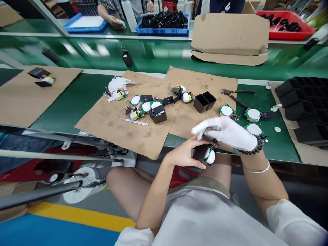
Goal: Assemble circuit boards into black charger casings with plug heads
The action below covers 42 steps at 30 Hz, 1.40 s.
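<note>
Bare, my left hand (185, 153) grips a black adapter housing (200, 153) above my lap, at the bench's front edge. A circuit board with a white round pad (210, 156) sticks out of the housing's right end. My right hand (225, 132), in a white glove, reaches over the top with its fingers closed on a dark plastic piece (211, 137) at that end; the glove partly hides it. Right of the glove lie green boards with white pads (253, 114). Two open black housings (201, 103) stand on the cardboard beyond my hands.
Cutting pliers (237, 95) lie behind the boards. Tweezers (133, 121) and several opened adapters (158, 114) rest on the cardboard (120, 133). Black housings (307, 111) stand in rows at right. Across the bench are a co-worker's hand (115, 22), a blue tray (162, 31) and a red tray (292, 35).
</note>
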### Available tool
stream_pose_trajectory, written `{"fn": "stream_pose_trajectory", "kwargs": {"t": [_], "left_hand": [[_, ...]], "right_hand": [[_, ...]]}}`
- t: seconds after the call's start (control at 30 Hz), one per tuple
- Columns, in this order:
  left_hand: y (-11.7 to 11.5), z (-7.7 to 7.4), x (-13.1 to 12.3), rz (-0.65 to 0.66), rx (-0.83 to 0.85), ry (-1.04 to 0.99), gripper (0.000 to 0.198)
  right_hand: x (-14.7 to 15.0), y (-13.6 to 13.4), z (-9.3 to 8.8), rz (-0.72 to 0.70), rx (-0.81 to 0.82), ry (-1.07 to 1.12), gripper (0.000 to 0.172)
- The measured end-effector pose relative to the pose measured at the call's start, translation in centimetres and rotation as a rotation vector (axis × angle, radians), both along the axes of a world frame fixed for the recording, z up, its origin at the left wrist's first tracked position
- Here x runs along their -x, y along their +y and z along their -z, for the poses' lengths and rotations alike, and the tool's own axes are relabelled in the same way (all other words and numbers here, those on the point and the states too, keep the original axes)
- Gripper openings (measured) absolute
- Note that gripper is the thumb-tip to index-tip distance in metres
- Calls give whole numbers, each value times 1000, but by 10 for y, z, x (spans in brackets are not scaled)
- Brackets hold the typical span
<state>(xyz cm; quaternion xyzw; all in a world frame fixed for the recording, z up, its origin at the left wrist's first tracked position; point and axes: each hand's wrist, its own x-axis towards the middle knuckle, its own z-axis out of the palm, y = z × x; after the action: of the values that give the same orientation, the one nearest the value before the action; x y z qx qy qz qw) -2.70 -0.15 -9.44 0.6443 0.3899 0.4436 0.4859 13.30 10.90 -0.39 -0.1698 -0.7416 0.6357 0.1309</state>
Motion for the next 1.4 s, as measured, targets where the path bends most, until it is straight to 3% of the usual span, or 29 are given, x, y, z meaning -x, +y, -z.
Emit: {"fn": "stream_pose_trajectory", "kwargs": {"t": [0.13,0.23,0.33,0.43,0.5,0.53,0.63,0.83,0.93,1.2,1.4], "left_hand": [[0,0,-4,-132,25,-63,66],[0,-1,-7,-197,18,-142,69],[-1,0,-12,-288,23,-185,72],[-5,3,-21,-411,3,-160,70],[-7,4,-28,-486,-25,-136,68],[-8,4,-30,-513,-37,-127,67],[-9,3,-33,-521,-55,-103,67],[-9,4,-26,-448,-49,-111,70],[-7,4,-25,-426,-19,-138,73],[17,11,-35,-462,0,-321,73],[25,15,-42,-573,-48,-181,62]], "right_hand": [[2,-15,-9,-291,-358,-32,35],[-11,-21,-9,-320,-532,49,41],[-28,-27,-6,-83,-744,187,39],[-40,-38,-3,385,-863,150,39],[-44,-48,0,585,-885,36,46],[-45,-52,2,610,-888,-10,49],[-43,-58,12,532,-842,-52,50],[-40,-44,37,410,-610,104,27],[-43,-38,41,382,-497,134,29],[-40,-21,45,372,-659,94,35],[-39,-16,49,385,-601,28,30]]}}
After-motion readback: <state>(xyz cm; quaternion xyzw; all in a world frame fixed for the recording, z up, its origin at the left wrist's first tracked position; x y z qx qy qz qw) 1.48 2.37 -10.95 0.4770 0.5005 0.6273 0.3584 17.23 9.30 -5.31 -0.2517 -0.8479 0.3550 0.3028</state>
